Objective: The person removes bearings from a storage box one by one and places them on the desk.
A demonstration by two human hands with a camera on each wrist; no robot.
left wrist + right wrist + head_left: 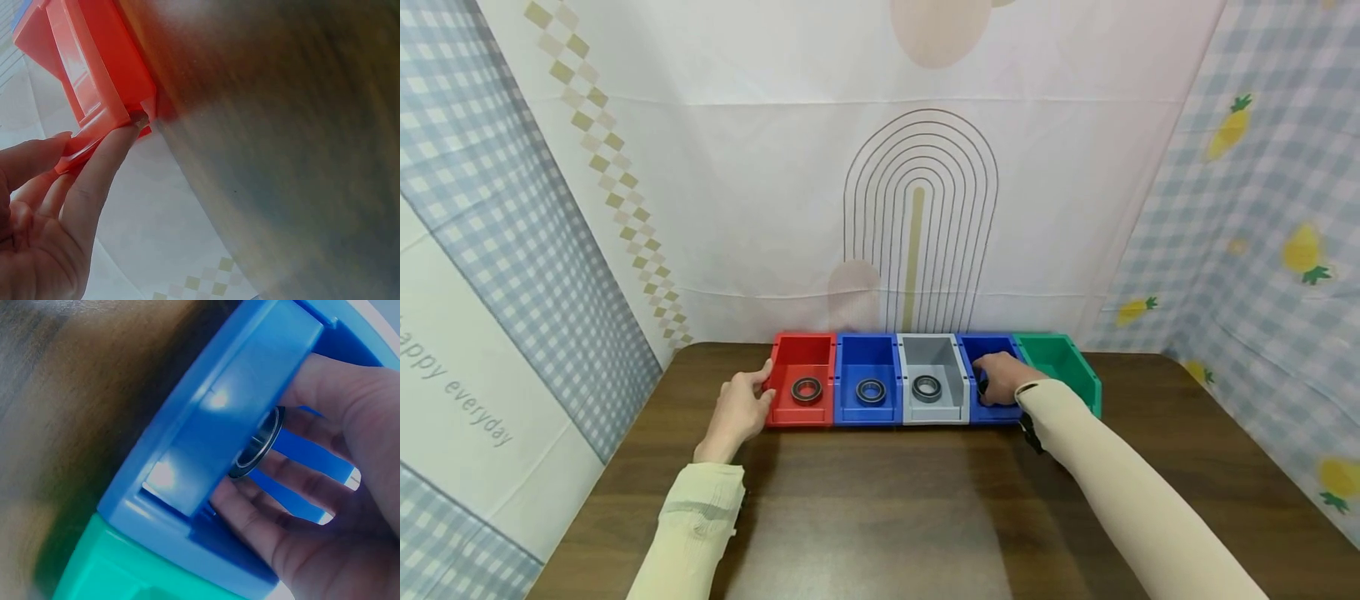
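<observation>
Five joined plastic bins stand in a row on the table. My left hand (741,410) grips the side wall of the red bin (94,69) at the left end, thumb over its rim and fingers outside. Inside the second blue bin (206,406), my right hand (1000,377) has its thumb and fingers around a ring-shaped metal ball bearing (259,444); the hand mostly hides this bearing in the head view. Similar bearings lie flat in three bins: one bearing (807,390) in the red, another (871,392) in the first blue, a third (927,387) in the grey.
The green bin (1060,358) closes the row on the right. Brown wood-look table (880,508) extends in front of the bins. A patterned cloth (760,200) hangs right behind the row, with checked cloth (1262,250) at the right side.
</observation>
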